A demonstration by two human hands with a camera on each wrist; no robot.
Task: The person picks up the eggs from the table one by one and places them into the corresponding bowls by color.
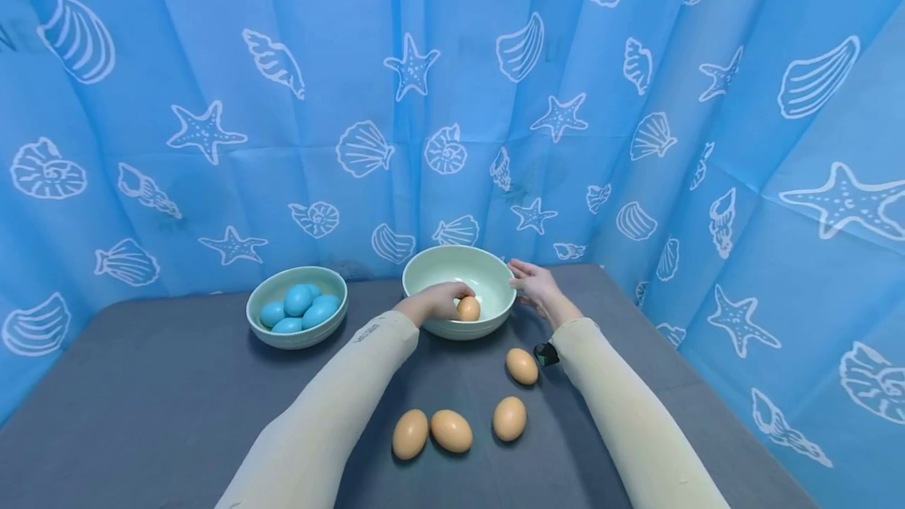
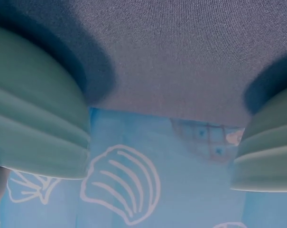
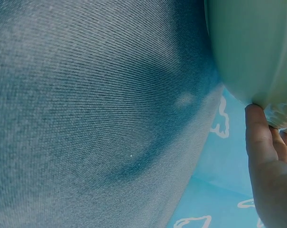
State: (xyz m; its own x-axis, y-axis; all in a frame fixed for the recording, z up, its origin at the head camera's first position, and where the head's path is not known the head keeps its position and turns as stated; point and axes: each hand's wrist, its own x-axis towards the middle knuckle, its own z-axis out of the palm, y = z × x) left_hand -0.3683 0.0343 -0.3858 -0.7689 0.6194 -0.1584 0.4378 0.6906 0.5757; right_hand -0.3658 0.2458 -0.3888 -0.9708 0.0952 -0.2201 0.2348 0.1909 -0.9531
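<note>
A larger pale green bowl [image 1: 433, 261] stands at the back of the table. My left hand [image 1: 440, 302] reaches over its near left side and pinches a brown egg [image 1: 469, 309] inside it. At the bowl's right side is my right hand [image 1: 537, 289]; in the right wrist view its fairly straight fingers [image 3: 259, 133] touch the outer wall. Several brown eggs lie on the table: one egg [image 1: 522, 366] near the right wrist, another egg [image 1: 509, 419] closer in, and a pair including an egg [image 1: 452, 431] between the forearms. The bowl's contents under the left hand are partly hidden.
Left of the larger bowl stands a smaller green bowl [image 1: 256, 313] with several blue eggs [image 1: 298, 300] inside. A grey cloth covers the table [image 1: 177, 399]. Behind and to the right hangs a blue curtain [image 1: 452, 203] with white seashell prints. A small black device [image 1: 546, 354] sits at the right wrist.
</note>
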